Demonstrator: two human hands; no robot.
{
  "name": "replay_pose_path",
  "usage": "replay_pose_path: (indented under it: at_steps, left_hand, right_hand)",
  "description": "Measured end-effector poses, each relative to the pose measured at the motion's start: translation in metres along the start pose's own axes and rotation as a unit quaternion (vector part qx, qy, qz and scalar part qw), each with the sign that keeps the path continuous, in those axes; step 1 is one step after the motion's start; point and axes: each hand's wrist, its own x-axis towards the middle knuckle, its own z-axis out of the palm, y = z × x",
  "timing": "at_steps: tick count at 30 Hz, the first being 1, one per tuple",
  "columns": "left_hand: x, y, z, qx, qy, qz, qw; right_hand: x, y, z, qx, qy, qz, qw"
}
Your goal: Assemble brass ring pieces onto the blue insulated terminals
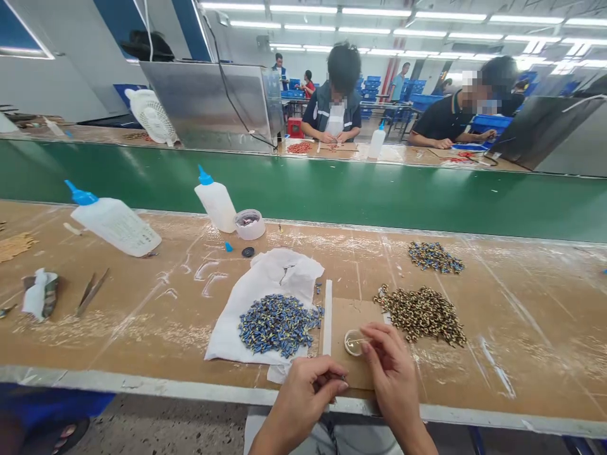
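Observation:
Near the table's front edge, my left hand (pixel 308 395) is closed in a pinch, with a tiny dark piece barely showing at the fingertips. My right hand (pixel 392 373) pinches a thin pale stick (pixel 359 342) over a small round clear dish (pixel 353 351). The dish stands on a cardboard sheet (pixel 348 309). Left of it, a heap of small blue and yellow pieces (pixel 275 325) lies on white paper (pixel 227 335). Small gold-and-dark pieces (pixel 427 316) are heaped to the right, with a smaller blue-and-gold heap (pixel 435 257) behind them.
Two white squeeze bottles (pixel 116 224) with blue tips stand at the back left, beside a roll of tape (pixel 250 224). Tweezers (pixel 92 292) lie at the left. A green strip (pixel 332 189) runs behind the table, with co-workers (pixel 339 107) seated beyond it.

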Motion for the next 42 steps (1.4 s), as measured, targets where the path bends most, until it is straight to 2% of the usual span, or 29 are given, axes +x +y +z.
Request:
replay_pose_path:
  at_steps: [3,6,8,10,12,19,22,26,29,32,37,42]
  left_hand:
    - [-0.002,-0.003,-0.001,0.009,0.014,0.007,1.000]
    - [-0.004,-0.005,-0.002,0.009,0.029,0.014,0.999]
    - [-0.005,-0.006,-0.001,0.001,0.040,0.017,0.999]
    - [-0.005,-0.005,-0.001,-0.005,0.040,0.019,0.999]
    - [-0.005,-0.004,-0.001,-0.008,0.038,0.020,0.999]
    - [-0.006,-0.003,0.001,-0.036,0.051,0.001,0.998]
    - [-0.006,-0.002,0.003,-0.073,0.059,-0.008,0.996]
    - [-0.008,0.005,0.003,-0.140,0.066,-0.034,0.987]
    - [-0.013,0.020,0.002,-0.157,0.085,-0.064,0.982]
    - [-0.016,0.045,-0.001,-0.137,0.096,-0.069,0.984]
    - [-0.003,0.093,-0.006,-0.067,0.071,-0.017,0.995]
    - [0.024,0.126,0.000,0.019,0.035,0.046,0.998]
  right_hand:
    - [-0.003,0.008,-0.024,-0.030,0.051,0.011,0.998]
    - [-0.007,0.023,-0.062,-0.135,0.082,0.038,0.987]
    - [-0.009,0.033,-0.082,-0.183,0.037,0.040,0.982]
    - [-0.011,0.041,-0.092,-0.205,-0.017,0.029,0.978]
    - [-0.011,0.045,-0.093,-0.226,-0.043,0.016,0.973]
    - [0.004,0.047,-0.080,-0.325,-0.054,-0.041,0.943]
    - [0.007,0.047,-0.080,-0.312,-0.059,-0.059,0.946]
    - [0.006,0.046,-0.087,-0.262,-0.051,-0.052,0.962]
    - [0.006,0.045,-0.095,-0.207,-0.034,-0.030,0.977]
    - [0.007,0.043,-0.105,-0.148,-0.022,0.004,0.989]
    - [0.009,0.033,-0.111,-0.054,-0.007,0.095,0.994]
    - [0.018,0.009,-0.107,0.090,0.019,0.177,0.980]
